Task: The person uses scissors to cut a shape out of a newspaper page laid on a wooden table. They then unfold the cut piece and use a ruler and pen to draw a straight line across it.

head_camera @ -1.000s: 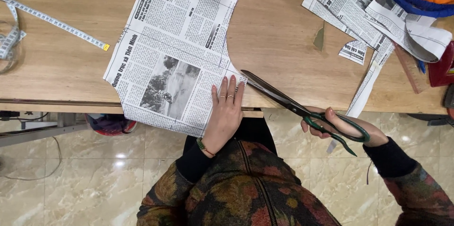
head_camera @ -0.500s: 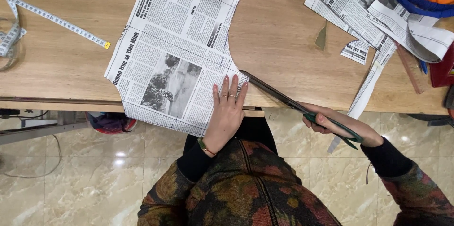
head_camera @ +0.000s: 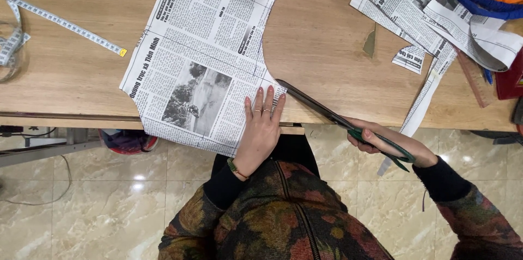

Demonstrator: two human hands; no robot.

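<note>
Thin, floppy newspaper [head_camera: 201, 58] tears easily: your left hand [head_camera: 261, 126] lies flat, open on it; right hand [head_camera: 381, 143] clamped on scissors [head_camera: 327, 113].

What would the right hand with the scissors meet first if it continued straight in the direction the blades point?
Probably the newspaper sheet: the scissors in the right hand point up-left, with the tip at the sheet's near corner, beside the left hand pressing it.

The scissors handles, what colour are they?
Dark green, seen in the head view: the scissors have green handles gripped in the right hand.
</note>
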